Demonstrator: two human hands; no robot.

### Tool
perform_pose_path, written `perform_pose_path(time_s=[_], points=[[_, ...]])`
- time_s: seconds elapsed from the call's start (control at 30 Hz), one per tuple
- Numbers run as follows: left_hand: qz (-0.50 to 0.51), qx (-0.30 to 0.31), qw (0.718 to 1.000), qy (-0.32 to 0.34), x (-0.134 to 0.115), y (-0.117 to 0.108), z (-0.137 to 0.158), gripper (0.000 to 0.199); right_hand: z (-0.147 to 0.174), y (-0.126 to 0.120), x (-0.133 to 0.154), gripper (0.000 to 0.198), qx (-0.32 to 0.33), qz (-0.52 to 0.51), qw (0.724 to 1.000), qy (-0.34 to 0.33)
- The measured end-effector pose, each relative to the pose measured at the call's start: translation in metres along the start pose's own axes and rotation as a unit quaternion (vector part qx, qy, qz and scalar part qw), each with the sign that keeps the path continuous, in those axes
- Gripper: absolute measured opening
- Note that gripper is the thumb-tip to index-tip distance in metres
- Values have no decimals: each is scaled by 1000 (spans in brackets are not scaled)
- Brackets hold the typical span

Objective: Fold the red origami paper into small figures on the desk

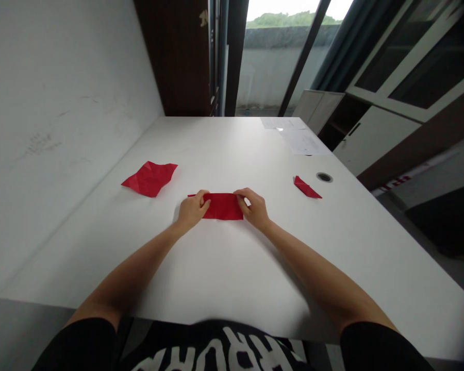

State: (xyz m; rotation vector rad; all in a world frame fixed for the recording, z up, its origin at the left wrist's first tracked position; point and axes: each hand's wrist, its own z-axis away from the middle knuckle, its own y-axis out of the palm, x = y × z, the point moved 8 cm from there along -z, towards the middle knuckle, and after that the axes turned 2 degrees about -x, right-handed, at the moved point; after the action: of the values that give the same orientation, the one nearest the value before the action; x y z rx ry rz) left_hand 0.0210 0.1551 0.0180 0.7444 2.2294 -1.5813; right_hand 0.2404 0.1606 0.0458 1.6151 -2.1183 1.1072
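Observation:
A red sheet of paper (223,207), folded into a wide strip, lies between my two hands near the middle of the white table. My left hand (193,208) pinches its left part, with a small red corner showing beyond the fingers. At the upper right corner, my right hand (254,206) grips the paper between thumb and forefinger. Off to the left rests a creased, opened-out red paper (150,179). A small folded red paper piece (307,187) lies to the right.
The white table (232,273) meets a white wall (69,103) on the left. White printed sheets (299,136) lie at the far right, close to a round cable hole (324,177). Cabinets (375,134) stand beyond the table's right edge.

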Motion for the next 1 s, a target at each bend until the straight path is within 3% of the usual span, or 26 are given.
perform_pose_path(time_s=[0.1, 0.17, 0.3, 0.4, 0.53, 0.67, 0.77, 0.87, 1.0], points=[[106, -29, 994, -5, -2, -5, 0, 13, 1, -1, 8, 36, -25, -33, 999, -1], [182, -53, 982, -7, -3, -10, 0, 12, 0, 4, 12, 42, -4, -45, 999, -7], [268, -96, 959, 9, -7, -22, 2, 13, 1, 15, 19, 22, 67, -14, 996, -62], [264, -109, 958, 6, -5, -25, 2, 18, 5, 19, 17, 25, 99, 34, 992, -77], [279, -87, 955, -48, 11, -7, -3, 23, 10, 28, 15, 27, 159, 92, 977, -108], [322, -33, 940, -112, 35, 22, -7, 16, 15, 40, 9, 30, 218, 111, 960, -139], [281, -15, 953, -115, 44, 28, -8, 14, 19, 49, -1, 34, 258, 121, 949, -138], [163, -3, 980, -110, 45, 24, -7, 17, 23, 55, -10, 35, 293, 134, 939, -121], [45, 10, 995, -94, 40, 17, -4, 21, 21, 52, -13, 30, 290, 144, 941, -100]])
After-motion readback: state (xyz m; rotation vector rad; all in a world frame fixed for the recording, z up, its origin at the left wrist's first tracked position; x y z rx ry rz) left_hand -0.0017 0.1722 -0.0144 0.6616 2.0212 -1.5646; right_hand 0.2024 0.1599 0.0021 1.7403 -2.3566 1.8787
